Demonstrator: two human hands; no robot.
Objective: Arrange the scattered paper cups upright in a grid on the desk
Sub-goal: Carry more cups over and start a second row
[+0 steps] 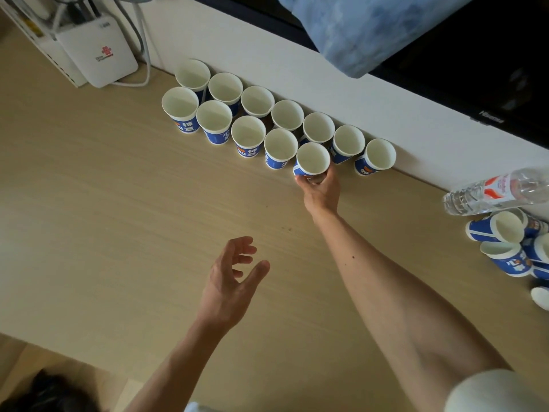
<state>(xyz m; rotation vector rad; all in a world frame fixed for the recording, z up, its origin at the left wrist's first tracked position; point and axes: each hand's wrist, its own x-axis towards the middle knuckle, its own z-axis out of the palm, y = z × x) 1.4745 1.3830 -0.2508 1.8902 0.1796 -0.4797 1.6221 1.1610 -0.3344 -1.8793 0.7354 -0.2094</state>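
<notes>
Paper cups [248,135] stand upright in two rows on the desk [118,203], the back row of seven against the white wall [297,63]. At the front row's right end, the right hand [322,191] grips the fifth cup [313,159] low on its side; its base is hidden, so it may be touching the desk. The left hand [234,275] hovers released, fingers loosely spread. More cups [505,230] lie toppled at far right, beside a fallen water bottle [499,194].

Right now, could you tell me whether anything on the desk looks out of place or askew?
Yes: at the desk's right edge, several paper cups lie on their sides in a heap, and a plastic bottle lies tipped over just behind them.
</notes>
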